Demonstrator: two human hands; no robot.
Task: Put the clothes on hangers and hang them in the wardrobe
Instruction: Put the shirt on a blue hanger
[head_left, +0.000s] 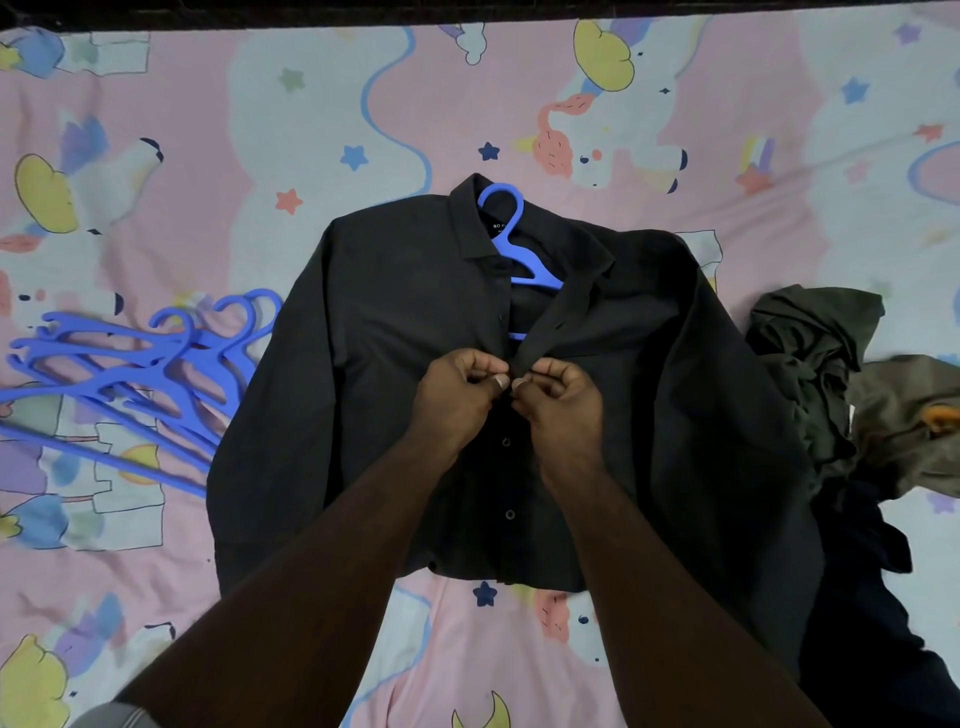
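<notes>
Black button-up shirt (395, 395) lies flat on the unicorn-print bedsheet (208, 130), blue plastic hanger (511, 244) already inside; our left hand (457, 395) and right hand (558, 400) pinch its placket, buttoning so it stays on.

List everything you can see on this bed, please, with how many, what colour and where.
shirt: one, black, spread flat mid-bed, upper front open.
hanger in shirt: one, blue, hook sticking out at the collar.
spare hangers: a pile, blue, left of the shirt; exact count unclear.
crumpled clothes: a heap, dark green and olive, right of the shirt.
bedsheet: one, pink with cartoon print, beneath everything.
left hand: pinching the shirt front.
right hand: pinching the opposite edge.
</notes>
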